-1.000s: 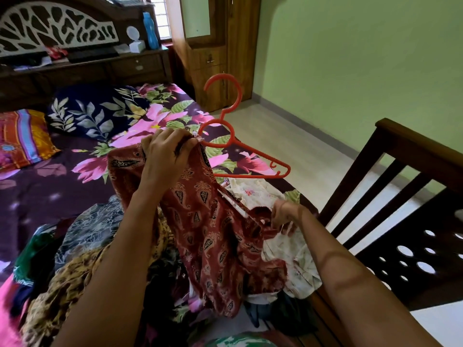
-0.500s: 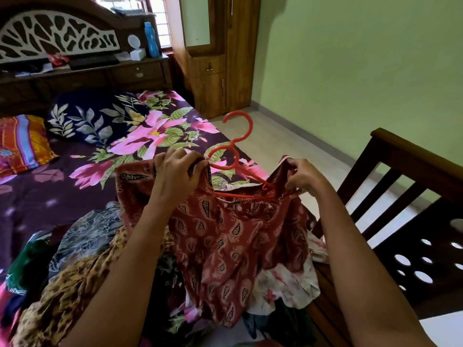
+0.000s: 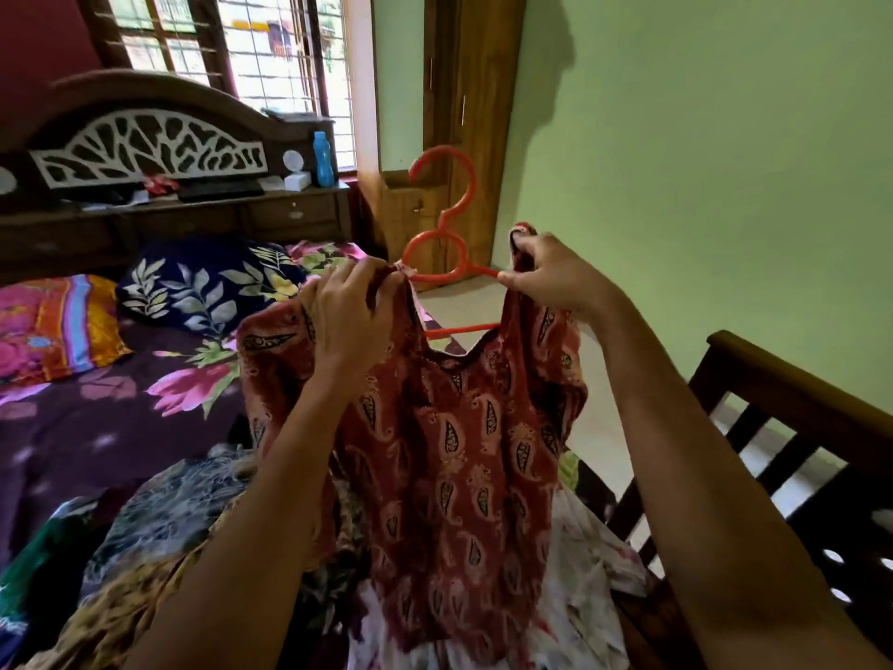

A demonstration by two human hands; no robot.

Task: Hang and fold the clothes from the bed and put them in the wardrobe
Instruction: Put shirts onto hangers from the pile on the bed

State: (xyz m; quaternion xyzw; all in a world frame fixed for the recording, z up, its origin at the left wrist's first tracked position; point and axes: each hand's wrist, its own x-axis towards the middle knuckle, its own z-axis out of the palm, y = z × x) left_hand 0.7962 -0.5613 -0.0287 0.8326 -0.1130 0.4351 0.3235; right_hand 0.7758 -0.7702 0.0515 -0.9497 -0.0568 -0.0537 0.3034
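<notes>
Low in the frame a heap of mixed printed clothes (image 3: 159, 534) lies on the floral-sheeted bed (image 3: 72, 427). Above it hangs the rust-red paisley cotton garment (image 3: 459, 452). The left hand (image 3: 348, 311) curls round one shoulder; the right hand (image 3: 551, 278) pinches the other against the orange plastic hanger (image 3: 442, 224). The hanger's bar runs side to side between them, hook up. Beyond, upper centre, stands the brown wooden wardrobe (image 3: 478, 113).

One wide head-worn camera faces forward and slightly down, close behind the left hand (image 3: 348, 311) and right hand (image 3: 555, 278), across the bed (image 3: 96, 408) toward the window (image 3: 270, 45).
</notes>
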